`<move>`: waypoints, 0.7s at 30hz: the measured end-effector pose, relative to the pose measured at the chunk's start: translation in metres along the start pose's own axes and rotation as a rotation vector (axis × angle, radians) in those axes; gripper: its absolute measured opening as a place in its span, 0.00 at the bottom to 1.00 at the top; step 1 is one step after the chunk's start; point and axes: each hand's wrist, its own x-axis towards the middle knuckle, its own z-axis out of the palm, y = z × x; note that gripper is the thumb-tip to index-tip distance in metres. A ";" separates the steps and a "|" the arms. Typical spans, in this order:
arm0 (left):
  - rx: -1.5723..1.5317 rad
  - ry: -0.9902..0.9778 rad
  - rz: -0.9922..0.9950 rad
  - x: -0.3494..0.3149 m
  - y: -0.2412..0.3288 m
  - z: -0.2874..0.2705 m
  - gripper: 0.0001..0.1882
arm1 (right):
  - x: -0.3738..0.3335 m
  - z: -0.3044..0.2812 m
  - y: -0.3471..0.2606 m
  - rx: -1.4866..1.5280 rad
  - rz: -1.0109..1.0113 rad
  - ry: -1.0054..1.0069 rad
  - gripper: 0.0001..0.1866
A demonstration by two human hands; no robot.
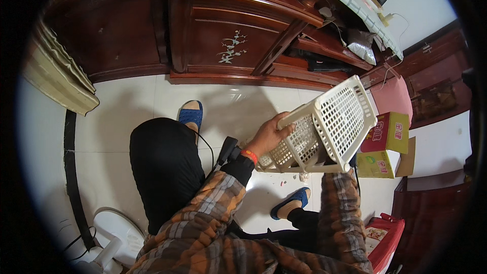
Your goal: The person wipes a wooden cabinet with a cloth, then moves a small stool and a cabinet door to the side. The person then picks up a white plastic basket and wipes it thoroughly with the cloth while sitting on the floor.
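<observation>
A cream plastic lattice rack (345, 116), with an open grid on its sides, is held tilted in the air above the floor. My left hand (269, 136) grips its left edge, thumb over the top and fingers around the rim. A red band circles that wrist. My right forearm, in a plaid sleeve (341, 205), rises to the rack's lower right corner. The rack covers my right hand, so its fingers cannot be made out. Beneath the rack, small scraps lie on the pale tiled floor (114, 167).
A dark red wooden cabinet (228, 45) stands ahead. At right are a red and yellow-green cardboard box (383, 144) and a red bag (389, 228). A white round stand base (119, 231) sits at lower left, below a gold curtain (56, 76). Blue slippers (192, 114) are on my feet.
</observation>
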 end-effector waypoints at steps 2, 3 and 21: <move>0.049 0.080 0.089 -0.003 0.000 0.003 0.28 | -0.005 0.003 0.002 0.027 0.010 0.023 0.20; 0.041 0.081 0.076 -0.004 0.000 0.003 0.28 | -0.006 0.008 0.001 0.017 0.000 0.003 0.20; 0.080 0.046 0.047 -0.004 -0.014 0.004 0.28 | -0.006 -0.005 0.036 0.071 0.061 0.140 0.20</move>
